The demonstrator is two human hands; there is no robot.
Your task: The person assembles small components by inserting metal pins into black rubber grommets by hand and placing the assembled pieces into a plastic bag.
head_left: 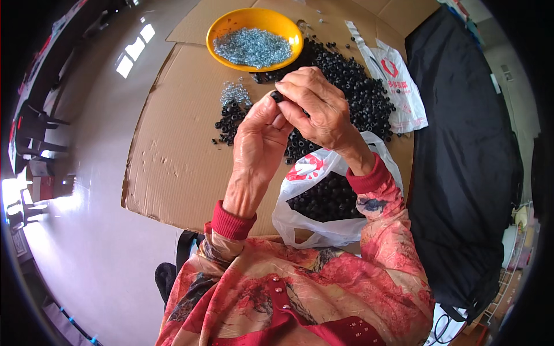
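Both hands meet above the cardboard with a small black round piece (pixel 277 96) between their fingertips. My left hand (pixel 254 138) pinches it from the left, thumb uppermost. The fingers of my right hand (pixel 320 109) close on it from the right; whether they also hold a second small part is hidden. Below and behind them spreads a heap of black round pieces (pixel 360 89), some with a hole through them. A smaller cluster of black pieces (pixel 229 115) lies left of my left hand, beside a little pile of clear shiny bits (pixel 235 92).
A yellow bowl (pixel 215 53) of clear bluish bits stands at the far side. Near my body, an open white plastic bag (pixel 283 213) holds more black pieces. Another white bag (pixel 407 104) lies flat at the right. Cardboard (pixel 167 155) covers the work surface; black cloth (pixel 461 155) lies rightward.
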